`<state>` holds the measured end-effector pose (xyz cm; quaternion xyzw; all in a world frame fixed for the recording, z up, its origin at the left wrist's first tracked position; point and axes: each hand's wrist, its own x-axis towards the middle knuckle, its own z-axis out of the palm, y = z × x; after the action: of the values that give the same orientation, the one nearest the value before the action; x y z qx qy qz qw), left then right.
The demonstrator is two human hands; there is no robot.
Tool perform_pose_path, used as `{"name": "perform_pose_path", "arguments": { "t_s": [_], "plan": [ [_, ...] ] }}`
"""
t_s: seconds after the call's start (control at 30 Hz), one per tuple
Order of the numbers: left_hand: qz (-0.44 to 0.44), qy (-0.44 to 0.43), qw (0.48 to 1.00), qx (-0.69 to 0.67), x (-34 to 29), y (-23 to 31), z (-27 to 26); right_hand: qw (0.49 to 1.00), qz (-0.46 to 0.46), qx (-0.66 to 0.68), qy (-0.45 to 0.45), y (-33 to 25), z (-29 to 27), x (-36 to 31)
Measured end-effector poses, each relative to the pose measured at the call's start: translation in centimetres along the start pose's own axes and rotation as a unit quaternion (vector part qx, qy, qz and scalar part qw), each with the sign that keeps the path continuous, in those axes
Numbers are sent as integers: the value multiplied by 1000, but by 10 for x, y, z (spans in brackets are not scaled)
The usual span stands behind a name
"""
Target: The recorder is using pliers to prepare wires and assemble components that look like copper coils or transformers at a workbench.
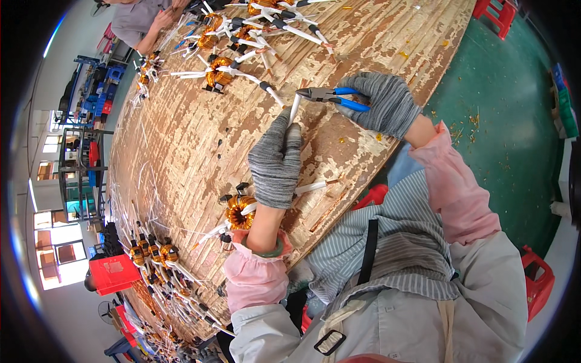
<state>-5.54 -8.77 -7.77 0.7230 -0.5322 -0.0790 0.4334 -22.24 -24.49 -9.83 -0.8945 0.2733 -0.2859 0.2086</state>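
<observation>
My left hand (277,160), in a grey knitted glove, pinches a white sleeved wire lead (295,109) that points away from me. In my gloved right hand (384,104) is a pair of blue-handled cutting pliers (330,94). Their jaws meet the far end of the lead, where bare copper strands stick out. Beside my left wrist lies a copper-wound ring coil (240,212) with black clips and white leads, partly covered by the wrist. Whether the held lead belongs to that coil, I cannot tell.
More copper coils (219,72) with white leads lie at the table's far side; another heap (163,254) is at the lower left. The worn wooden table (181,139) ends at my right. A person's hand (162,19) shows at the far left. Red stools (497,15) stand on the green floor.
</observation>
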Motion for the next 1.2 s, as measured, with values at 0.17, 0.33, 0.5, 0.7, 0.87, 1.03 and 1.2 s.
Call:
{"name": "perform_pose_path", "arguments": {
  "t_s": [0.17,0.33,0.5,0.7,0.87,1.03,1.2],
  "plan": [
    [-67,-26,997,-25,1,10,-5,954,76,228,176,27,8,4],
    [-80,-13,995,-66,1,6,-4,836,241,458,182,25,-13,12],
    [-90,-8,991,-97,0,8,-4,855,217,430,193,27,-6,9],
    [-103,-6,992,-76,-1,6,-4,885,202,385,166,23,-8,7],
    [-99,1,991,-89,-2,5,-2,888,191,386,162,23,-7,6],
    [-88,2,993,-81,-1,6,-2,884,156,407,171,20,-6,6],
    [-83,-1,993,-89,-1,8,-4,932,153,298,138,24,-3,8]
  ]
}}
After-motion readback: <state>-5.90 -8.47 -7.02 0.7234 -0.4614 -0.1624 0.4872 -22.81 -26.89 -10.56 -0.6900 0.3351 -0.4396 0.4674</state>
